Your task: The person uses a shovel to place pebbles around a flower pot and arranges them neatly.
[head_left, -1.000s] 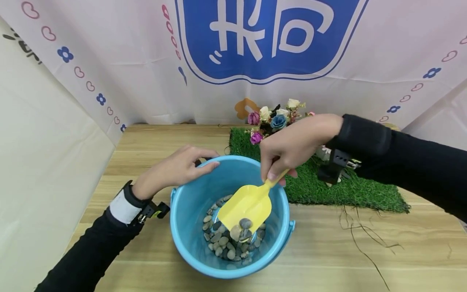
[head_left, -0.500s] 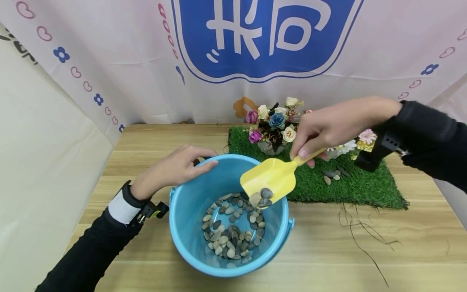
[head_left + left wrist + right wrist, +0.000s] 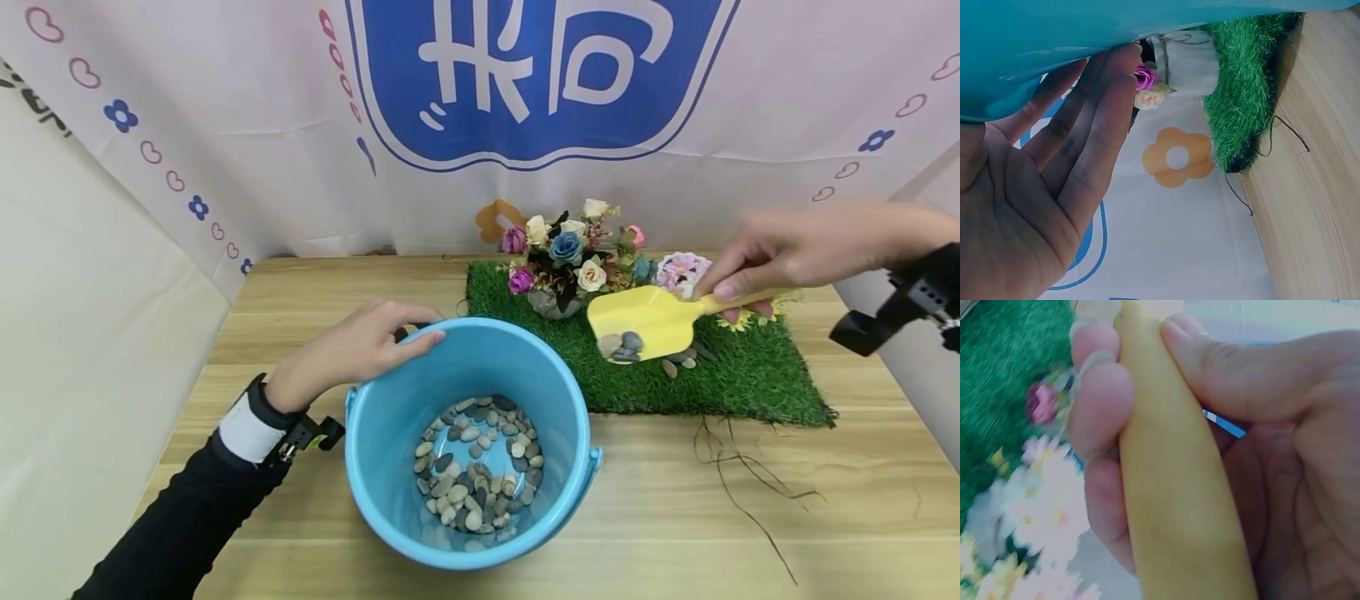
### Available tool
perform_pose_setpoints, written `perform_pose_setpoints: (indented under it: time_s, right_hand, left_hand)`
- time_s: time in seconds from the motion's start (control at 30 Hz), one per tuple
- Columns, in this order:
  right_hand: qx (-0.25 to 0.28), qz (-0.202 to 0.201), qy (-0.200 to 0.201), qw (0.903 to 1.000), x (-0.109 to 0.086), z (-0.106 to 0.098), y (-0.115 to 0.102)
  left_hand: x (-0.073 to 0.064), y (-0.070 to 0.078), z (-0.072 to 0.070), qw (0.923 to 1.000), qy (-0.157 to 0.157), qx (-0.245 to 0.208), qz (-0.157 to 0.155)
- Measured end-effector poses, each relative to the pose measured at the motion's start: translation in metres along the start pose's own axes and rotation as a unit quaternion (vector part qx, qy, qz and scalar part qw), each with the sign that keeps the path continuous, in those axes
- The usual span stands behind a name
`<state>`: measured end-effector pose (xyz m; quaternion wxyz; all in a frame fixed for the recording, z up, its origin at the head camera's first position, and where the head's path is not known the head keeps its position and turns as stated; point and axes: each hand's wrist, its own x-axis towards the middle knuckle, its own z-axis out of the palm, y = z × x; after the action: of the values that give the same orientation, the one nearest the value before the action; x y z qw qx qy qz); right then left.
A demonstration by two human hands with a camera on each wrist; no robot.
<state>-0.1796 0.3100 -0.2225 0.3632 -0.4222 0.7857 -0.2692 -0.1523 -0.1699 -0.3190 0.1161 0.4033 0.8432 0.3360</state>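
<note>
Yellow scoop (image 3: 647,317) in R grip (image 3: 802,250) (abv turf (image 3: 750,387))

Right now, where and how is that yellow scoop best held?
I'd take the yellow scoop by its slim handle, from the person's right, where it points and the right hand grips it. The broad blade carries pebbles; gripping there might spill them.

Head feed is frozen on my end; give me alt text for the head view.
The right hand holds a yellow scoop carrying a few pebbles above a green turf mat with flowers, while the left hand grips a blue bucket by its rim, with more pebbles on its bottom. Both mat and bucket are on a wood-grain table.
</note>
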Motion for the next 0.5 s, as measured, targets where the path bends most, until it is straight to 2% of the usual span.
perform_pose_setpoints:
  time_s: [0.07,0.27,0.33,0.5]
  right_hand:
    - [0.015,-0.024,0.012,0.9995,-0.011,0.005,0.015]
    - [0.073,-0.061,0.033,0.995,-0.039,0.027,0.058]
    - [0.082,-0.058,0.04,0.9941,-0.047,0.036,0.069]
    - [0.087,-0.016,0.062,0.9941,-0.06,0.055,0.085]
  left_hand:
    - [0.0,0.0,0.0,1.0,0.0,0.001,0.0]
    - [0.0,-0.001,0.001,1.0,-0.004,-0.001,-0.003]
    - [-0.001,-0.001,0.001,1.0,-0.006,-0.002,-0.005]
    - [-0.001,0.0,0.0,1.0,-0.005,-0.004,-0.007]
